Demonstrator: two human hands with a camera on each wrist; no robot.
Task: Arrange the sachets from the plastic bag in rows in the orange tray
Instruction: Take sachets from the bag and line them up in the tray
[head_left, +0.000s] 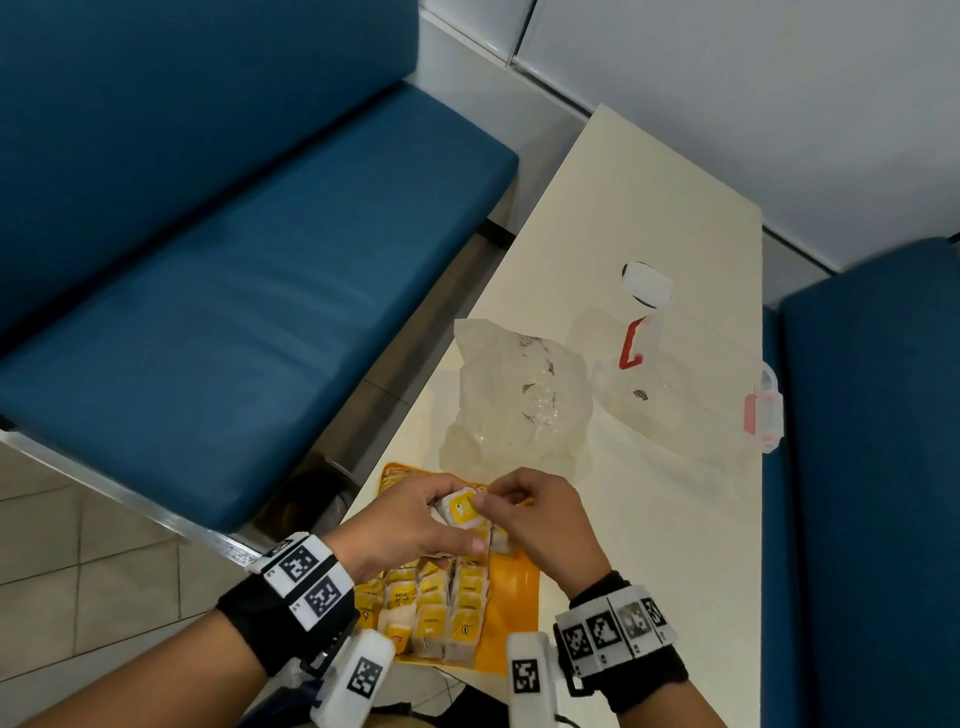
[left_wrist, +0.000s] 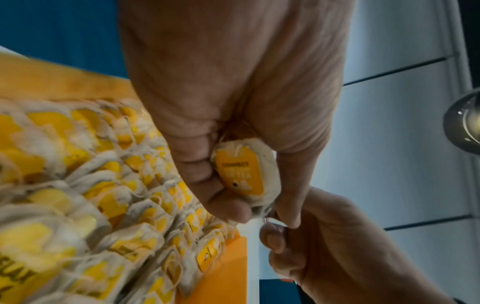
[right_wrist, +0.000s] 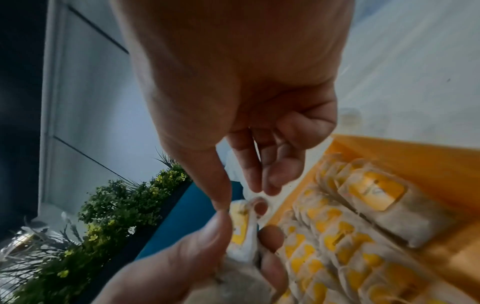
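Both hands meet above the far part of the orange tray (head_left: 514, 592). My left hand (head_left: 457, 525) grips a small bunch of sachets (head_left: 462, 509), white bags with yellow tags. In the left wrist view its curled fingers (left_wrist: 207, 174) wrap the sachet bunch (left_wrist: 241, 174). My right hand (head_left: 491, 499) pinches the top sachet at its edge, thumb on the yellow tag. The right wrist view shows that thumb (right_wrist: 218, 189) at the sachet (right_wrist: 240, 226). Several rows of sachets (head_left: 436, 608) stand in the tray's near part. The crumpled plastic bag (head_left: 514, 400) lies just beyond the tray.
A clear plastic box (head_left: 685, 379) with red latches lies on the cream table (head_left: 649, 208) to the right of the bag, a white lid piece (head_left: 647, 283) beyond it. Blue benches (head_left: 234, 286) flank the table on both sides. The tray's right strip (head_left: 519, 582) holds no sachets.
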